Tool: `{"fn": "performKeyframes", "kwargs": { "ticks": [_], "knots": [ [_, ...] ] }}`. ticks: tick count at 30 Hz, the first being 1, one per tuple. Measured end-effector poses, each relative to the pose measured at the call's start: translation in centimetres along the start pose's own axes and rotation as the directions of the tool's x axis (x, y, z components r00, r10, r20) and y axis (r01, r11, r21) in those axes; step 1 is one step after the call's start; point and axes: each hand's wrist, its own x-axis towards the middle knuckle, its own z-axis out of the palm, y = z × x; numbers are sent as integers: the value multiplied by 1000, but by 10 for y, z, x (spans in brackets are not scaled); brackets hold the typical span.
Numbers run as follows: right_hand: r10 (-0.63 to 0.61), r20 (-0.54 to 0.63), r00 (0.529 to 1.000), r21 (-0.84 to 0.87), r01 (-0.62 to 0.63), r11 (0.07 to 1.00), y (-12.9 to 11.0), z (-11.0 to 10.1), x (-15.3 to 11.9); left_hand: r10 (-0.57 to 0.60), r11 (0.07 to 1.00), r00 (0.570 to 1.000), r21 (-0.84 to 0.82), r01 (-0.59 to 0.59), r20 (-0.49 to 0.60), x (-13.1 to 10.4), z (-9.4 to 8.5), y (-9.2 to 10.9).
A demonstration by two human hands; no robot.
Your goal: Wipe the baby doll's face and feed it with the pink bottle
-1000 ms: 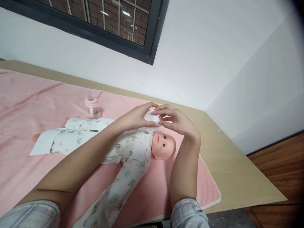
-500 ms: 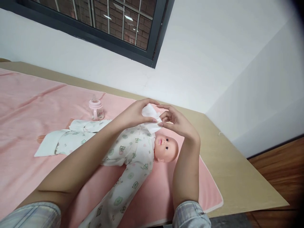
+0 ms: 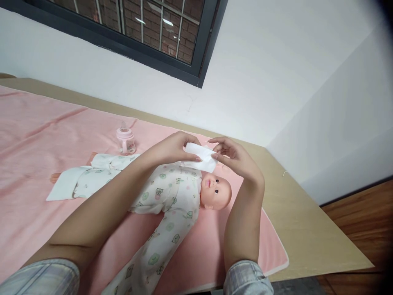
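A white tissue (image 3: 201,157) is stretched between my two hands, above the doll's chest and beside its head. My left hand (image 3: 179,149) grips its left part between thumb and fingers. The thumb and fingertips of my right hand (image 3: 235,157) pinch its right edge. Below lies a baby doll (image 3: 216,191) on its back, face up, its head toward the right. It wears white clothes (image 3: 172,188) with a green and pink print, and one long sleeve stretches toward the front edge.
A pink baby bottle (image 3: 125,141) with handles stands behind the doll's legs. The pink blanket (image 3: 37,135) covers much of the wooden table (image 3: 294,221). Behind are a white wall and a dark-framed window (image 3: 196,70).
My right hand has moved slightly right, away from my left. The tissue is spread wider and flatter between them.
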Motion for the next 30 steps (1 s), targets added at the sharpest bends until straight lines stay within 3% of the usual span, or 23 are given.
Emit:
{"fn": "performKeyframes", "kwargs": {
  "ticks": [4,15,23,30],
  "knots": [
    [-13,-29,999,-2,12,1000,-2,0,-1,-28,1000,996,-2,29,84,0,0,1],
    [-40,-37,999,6,40,999,-4,1,0,-22,994,990,-107,37,139,-2,1,2],
    [-72,-31,997,7,73,997,-6,2,1,123,979,985,-178,-101,119,0,3,-1],
    [-95,-51,994,-47,93,995,-11,16,8,194,957,978,-232,-174,69,2,7,-1]
  ]
}}
